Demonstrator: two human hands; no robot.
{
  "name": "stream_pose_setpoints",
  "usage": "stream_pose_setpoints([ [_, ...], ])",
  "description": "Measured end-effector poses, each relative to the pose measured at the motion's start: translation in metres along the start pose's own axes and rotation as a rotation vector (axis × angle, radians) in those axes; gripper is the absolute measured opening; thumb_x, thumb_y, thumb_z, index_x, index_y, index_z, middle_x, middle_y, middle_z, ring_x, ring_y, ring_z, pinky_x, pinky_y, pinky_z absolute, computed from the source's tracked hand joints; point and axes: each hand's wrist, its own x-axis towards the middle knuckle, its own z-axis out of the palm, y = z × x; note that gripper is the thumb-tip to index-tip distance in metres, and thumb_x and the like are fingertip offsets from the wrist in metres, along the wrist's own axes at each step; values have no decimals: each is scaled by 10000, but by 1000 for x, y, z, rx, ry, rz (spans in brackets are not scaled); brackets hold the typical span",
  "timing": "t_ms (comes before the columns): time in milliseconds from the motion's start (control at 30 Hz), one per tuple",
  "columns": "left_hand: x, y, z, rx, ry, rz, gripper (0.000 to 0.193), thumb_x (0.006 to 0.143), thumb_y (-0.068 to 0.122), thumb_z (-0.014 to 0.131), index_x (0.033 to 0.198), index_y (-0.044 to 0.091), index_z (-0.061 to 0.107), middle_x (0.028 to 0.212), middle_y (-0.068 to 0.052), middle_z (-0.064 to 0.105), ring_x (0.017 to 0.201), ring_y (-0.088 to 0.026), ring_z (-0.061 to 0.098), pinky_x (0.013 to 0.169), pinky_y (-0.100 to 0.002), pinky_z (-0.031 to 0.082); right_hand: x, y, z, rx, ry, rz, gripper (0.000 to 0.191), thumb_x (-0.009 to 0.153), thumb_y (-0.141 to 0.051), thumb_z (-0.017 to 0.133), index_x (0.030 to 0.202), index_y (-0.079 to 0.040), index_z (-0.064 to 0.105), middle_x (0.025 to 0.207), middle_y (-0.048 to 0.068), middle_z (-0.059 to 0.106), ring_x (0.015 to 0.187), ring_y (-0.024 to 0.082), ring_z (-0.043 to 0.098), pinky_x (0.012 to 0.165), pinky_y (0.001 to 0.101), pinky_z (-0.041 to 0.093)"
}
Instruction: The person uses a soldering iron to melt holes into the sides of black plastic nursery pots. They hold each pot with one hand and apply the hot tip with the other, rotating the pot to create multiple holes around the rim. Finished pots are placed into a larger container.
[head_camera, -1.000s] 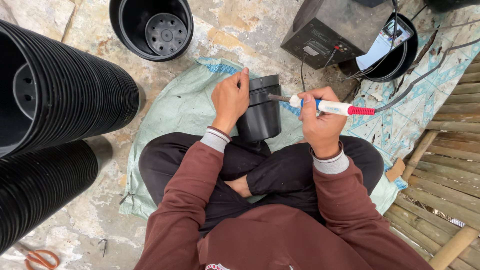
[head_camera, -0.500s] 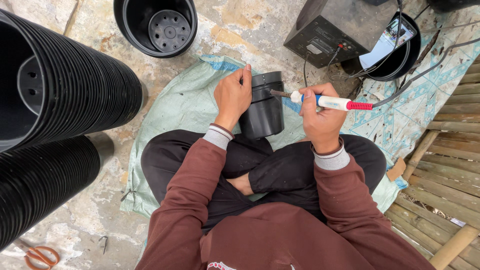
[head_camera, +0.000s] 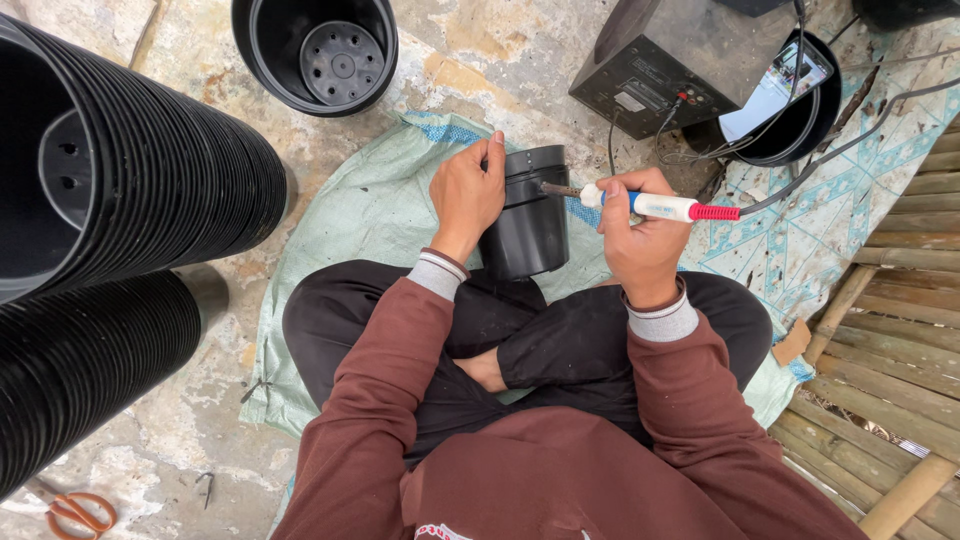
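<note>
black pot (head_camera: 528, 225) between left hand (head_camera: 468, 195) and right hand (head_camera: 640, 245).

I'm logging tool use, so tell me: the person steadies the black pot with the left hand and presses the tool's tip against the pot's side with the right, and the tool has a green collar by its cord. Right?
Not quite: the head view shows the collar is red, not green. The rest holds: the left hand steadies the black pot, and the right hand presses the tool tip against its side.
</note>
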Motion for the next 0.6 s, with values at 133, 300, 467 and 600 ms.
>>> stream_pose_setpoints([
  [133, 0, -1, 0, -1, 0, -4, 537, 1027, 449, 531, 648, 76, 606, 567, -146, 590, 532, -381, 557, 539, -495, 374, 2, -1, 4, 15, 2, 49, 68, 1045, -46, 643, 1006, 10, 649, 799, 43, 676, 650, 72, 627, 586, 230, 482],
  [300, 2, -4, 0, -4, 0, -24, 501, 1020, 455, 522, 708, 93, 669, 601, -148, 625, 580, -393, 593, 558, -497, 400, 5, -3, 10, -52, -41, -6, 55, 1035, -40, 664, 1001, 1, 652, 840, 43, 692, 706, 68, 607, 624, 231, 479],
  [467, 5, -6, 1, -13, 17, -14, 475, 1019, 456, 511, 767, 109, 715, 653, -152, 659, 638, -396, 629, 585, -493, 430, 10, -7, 15, -96, -59, -11, 52, 1024, -35, 668, 984, -7, 649, 841, 32, 683, 714, 51, 591, 624, 226, 473],
  [600, 5, -8, 0, -13, 6, -29, 475, 1019, 457, 508, 770, 109, 714, 655, -151, 662, 642, -397, 632, 591, -492, 435, 14, -10, 18, -96, -68, 11, 70, 1016, -39, 672, 959, -8, 646, 789, 23, 658, 661, 46, 550, 581, 232, 438],
])
